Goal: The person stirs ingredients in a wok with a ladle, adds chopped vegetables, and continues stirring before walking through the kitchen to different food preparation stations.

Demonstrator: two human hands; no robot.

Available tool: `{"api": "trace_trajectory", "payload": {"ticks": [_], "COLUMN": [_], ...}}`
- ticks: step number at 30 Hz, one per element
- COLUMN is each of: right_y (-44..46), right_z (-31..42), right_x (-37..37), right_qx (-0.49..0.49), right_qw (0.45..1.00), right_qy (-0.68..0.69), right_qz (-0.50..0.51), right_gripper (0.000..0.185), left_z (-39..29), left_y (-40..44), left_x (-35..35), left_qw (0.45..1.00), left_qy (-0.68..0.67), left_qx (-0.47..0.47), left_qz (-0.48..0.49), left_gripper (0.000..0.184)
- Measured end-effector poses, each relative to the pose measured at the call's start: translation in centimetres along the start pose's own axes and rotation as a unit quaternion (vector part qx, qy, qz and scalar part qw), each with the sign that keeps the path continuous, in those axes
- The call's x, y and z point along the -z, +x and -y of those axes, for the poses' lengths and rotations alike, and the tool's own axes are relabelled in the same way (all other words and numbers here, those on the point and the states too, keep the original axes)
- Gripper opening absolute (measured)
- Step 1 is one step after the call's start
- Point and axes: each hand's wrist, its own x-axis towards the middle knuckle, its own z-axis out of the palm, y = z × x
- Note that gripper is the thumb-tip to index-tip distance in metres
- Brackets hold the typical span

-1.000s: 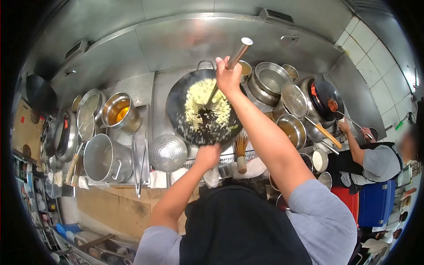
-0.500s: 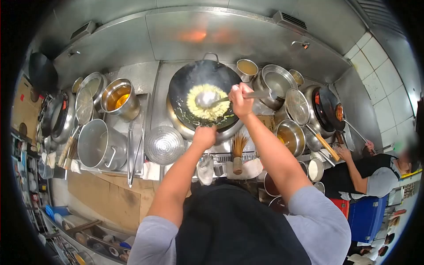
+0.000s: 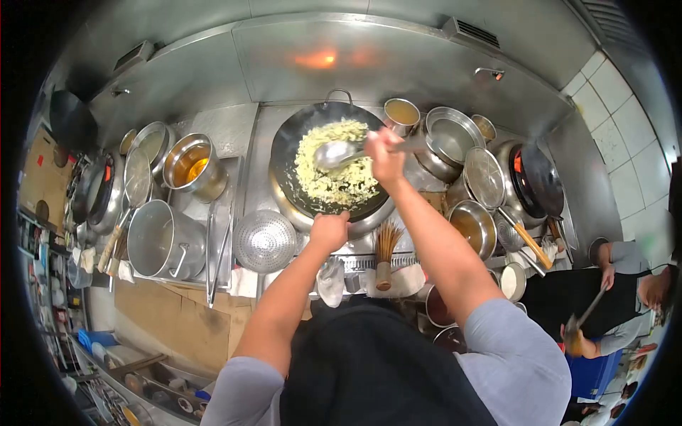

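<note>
My left hand (image 3: 329,231) is closed on the near rim of a big black wok (image 3: 286,153) that sits on a round steel burner ring. My right hand (image 3: 386,150), a little blurred, grips the handle of a steel ladle (image 3: 339,153). The ladle's bowl lies in pale yellow, chopped food that looks like egg and rice (image 3: 328,186), spread up the wok's far side. A loop handle stands at the wok's far rim. What my left fingers press against underneath is hidden.
Left stand a perforated skimmer (image 3: 265,241), tongs (image 3: 220,248), a deep pot (image 3: 158,238) and a pot of oil (image 3: 195,167). A bamboo brush (image 3: 386,252) lies in front. Right are strainers (image 3: 485,177), pots and another wok (image 3: 536,179). A co-worker (image 3: 604,284) stands at right.
The food has spread from a compact round mass into a wider, looser layer. The ladle has shifted slightly up within the wok. The co-worker has turned from the right wok and holds a utensil.
</note>
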Motion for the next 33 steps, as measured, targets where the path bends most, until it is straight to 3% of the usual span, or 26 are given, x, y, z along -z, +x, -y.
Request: {"api": "trace_trajectory", "payload": {"ticks": [1,2,4,5,6,7,8,9,10,12,14,15,17,18,20,21,22,23,24,25,26,28,30,31,33], "right_y": [0.8,1.8,0.5,-0.6,-1.5,0.0,3.0,6.4,8.3,7.3,1.4,0.5,1.4,1.9,-0.1,-1.4,-2.8,-2.5,0.3,3.1,5.2,4.8,-0.6,-1.0,0.8], "right_z": [1.2,4.6,7.2,6.3,1.0,-1.6,-3.5,-4.1,-4.9,-2.7,-4.8,-2.7,2.6,4.1,6.0,4.8,1.8,-1.6,-4.2,-5.3,-4.9,-3.5,-5.2,-3.5,2.5], "right_x": [-1.9,-3.3,-3.7,-2.7,-1.1,0.4,2.7,5.1,6.8,5.8,0.3,-1.6,-3.9,-4.5,-3.3,-2.8,-1.6,-0.3,2.1,4.6,6.3,4.9,-1.3,-1.7,-3.0], "right_qx": [-0.173,-0.158,-0.083,-0.109,-0.046,-0.065,-0.155,-0.211,-0.174,-0.104,-0.093,-0.017,-0.053,-0.161,-0.092,-0.020,0.003,-0.094,-0.123,-0.167,-0.168,-0.107,-0.054,0.038,-0.050], "right_qw": [0.964,0.970,0.985,0.961,0.985,0.984,0.948,0.935,0.904,0.934,0.942,0.981,0.993,0.965,0.979,0.964,0.993,0.967,0.935,0.921,0.891,0.902,0.938,0.988,0.995], "right_qy": [0.200,0.185,0.143,0.224,0.137,0.167,0.270,0.226,0.308,0.242,0.254,0.112,0.086,0.206,0.174,0.251,0.114,0.225,0.300,0.264,0.295,0.256,0.222,0.067,0.075], "right_qz": [0.028,0.002,0.045,0.120,0.098,0.010,-0.073,-0.172,-0.241,-0.242,-0.200,-0.156,-0.055,-0.003,0.044,0.089,0.029,-0.072,-0.145,-0.234,-0.300,-0.329,-0.261,-0.136,0.029], "right_gripper": [0.034,0.043,0.043,0.040,0.037,0.033,0.028,0.025,0.024,0.028,0.029,0.031,0.035,0.037,0.034,0.033,0.034,0.032,0.030,0.029,0.031,0.030,0.031,0.032,0.035], "left_z": [0.1,0.2,0.3,0.2,0.1,0.1,0.2,0.1,-0.1,-0.2,-0.2,-0.2,-0.2,-0.4,-0.3,-0.2,-0.2,-0.5,-0.2,-0.3,-0.4,-0.5,-0.5,-0.3,-0.2], "left_y": [-0.4,-0.4,-0.2,-0.2,-0.6,-0.6,-0.4,-0.4,-0.3,-0.2,-0.5,-0.5,-0.3,-0.2,0.3,0.2,-0.2,-0.4,-0.2,-0.2,-0.2,0.1,-0.5,-0.5,-0.2], "left_x": [-0.2,-0.4,-1.1,-1.5,-1.8,-1.6,-1.3,-1.2,-1.1,-1.3,-1.6,-1.3,-1.1,-1.1,-1.6,-1.4,-1.2,-0.9,-1.1,-1.1,-1.1,-1.2,-1.7,-1.9,-1.5], "left_qw": [1.000,1.000,1.000,1.000,1.000,1.000,0.999,0.999,0.999,0.999,1.000,1.000,1.000,1.000,0.999,0.999,1.000,0.999,0.999,0.999,0.999,0.999,1.000,1.000,0.999], "left_qy": [-0.010,-0.009,0.005,0.003,0.001,-0.009,-0.017,-0.024,-0.024,-0.013,0.001,-0.007,-0.024,-0.016,0.000,-0.006,-0.011,-0.012,-0.029,-0.029,-0.027,-0.013,0.002,-0.017,-0.025], "left_qx": [0.010,0.012,0.002,0.007,0.011,0.008,0.003,0.008,0.007,0.024,0.026,0.022,0.013,0.011,0.034,0.031,0.026,0.027,0.023,0.027,0.029,0.031,0.028,0.014,0.001], "left_qz": [0.015,0.015,-0.002,-0.012,-0.012,-0.020,-0.031,-0.025,-0.030,-0.021,-0.003,-0.007,-0.015,-0.014,0.017,0.003,-0.008,-0.017,-0.006,-0.006,-0.003,-0.001,0.012,-0.018,-0.030], "left_gripper": [0.024,0.024,0.024,0.024,0.024,0.023,0.023,0.023,0.023,0.020,0.019,0.020,0.022,0.022,0.022,0.021,0.021,0.022,0.022,0.022,0.022,0.021,0.021,0.020,0.019]}}
